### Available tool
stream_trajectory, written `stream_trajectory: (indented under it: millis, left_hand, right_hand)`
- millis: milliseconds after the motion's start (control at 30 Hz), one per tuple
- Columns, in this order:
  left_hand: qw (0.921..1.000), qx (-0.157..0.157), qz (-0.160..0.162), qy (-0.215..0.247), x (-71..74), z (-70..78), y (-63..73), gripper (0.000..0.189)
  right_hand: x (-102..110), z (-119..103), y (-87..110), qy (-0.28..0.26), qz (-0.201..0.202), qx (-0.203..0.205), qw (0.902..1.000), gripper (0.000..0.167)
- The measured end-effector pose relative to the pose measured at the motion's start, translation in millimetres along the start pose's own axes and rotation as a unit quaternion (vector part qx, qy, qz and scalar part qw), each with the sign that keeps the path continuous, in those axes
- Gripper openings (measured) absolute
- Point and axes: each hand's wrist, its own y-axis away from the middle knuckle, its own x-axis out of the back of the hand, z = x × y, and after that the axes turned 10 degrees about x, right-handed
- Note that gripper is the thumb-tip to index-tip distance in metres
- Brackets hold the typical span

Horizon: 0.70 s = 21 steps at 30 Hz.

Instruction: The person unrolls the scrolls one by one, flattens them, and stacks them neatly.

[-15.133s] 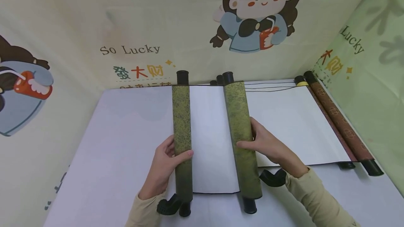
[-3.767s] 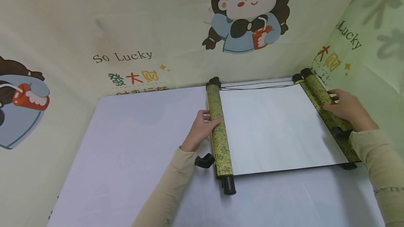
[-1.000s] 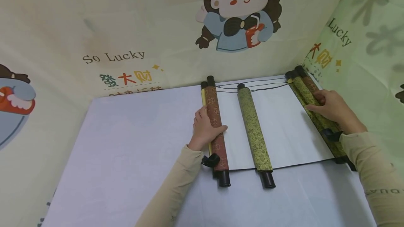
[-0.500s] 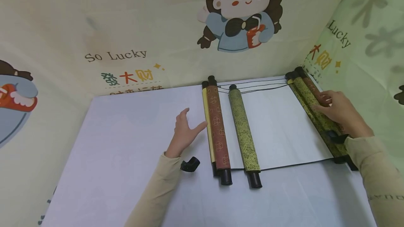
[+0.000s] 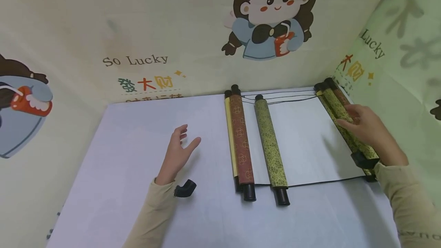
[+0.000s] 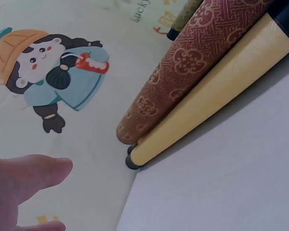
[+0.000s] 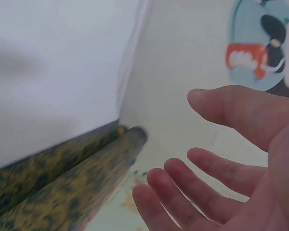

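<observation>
My left hand (image 5: 175,154) is held above the table with fingers spread and slightly bent, left of the scrolls, holding nothing. Beside it lie a red-brown patterned scroll roll (image 5: 242,141) and a pale yellow roll (image 5: 231,137), both with black end knobs. A speckled green roll (image 5: 271,144) rests slantwise on the white paper (image 5: 310,137) just right of them. My right hand (image 5: 368,131) hovers over the green rolls (image 5: 330,106) at the paper's right end; in the right wrist view its loosely bent fingers (image 7: 207,192) are apart from the roll (image 7: 86,178).
Behind the green rolls, a brown patterned roll (image 5: 341,94) lies close to the right wall. Thin black cords (image 5: 286,98) cross the paper's far edge. A printed cloth wall (image 5: 200,22) bounds the back of the white table (image 5: 148,137).
My left hand let go of the red-brown roll and moved left. The right hand lifted off the green rolls. The loose green roll shifted left, closer to the red-brown one.
</observation>
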Motion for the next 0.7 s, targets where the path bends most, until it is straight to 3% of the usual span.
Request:
stream_trajectory:
  millis: [300, 700]
  left_hand:
    - [0.9982, -0.060, 0.008, -0.005, 18.3, 5.0, 8.8, 0.071]
    - [0.9917, -0.120, 0.039, -0.023, 34.4, 26.5, 19.3, 0.069]
  right_hand:
    - [-12, -48, -2.3, 0.006, 0.016, 0.048, 0.9987, 0.065]
    - [-23, -102, -10.9, 0.016, 0.047, 0.114, 0.9922, 0.064]
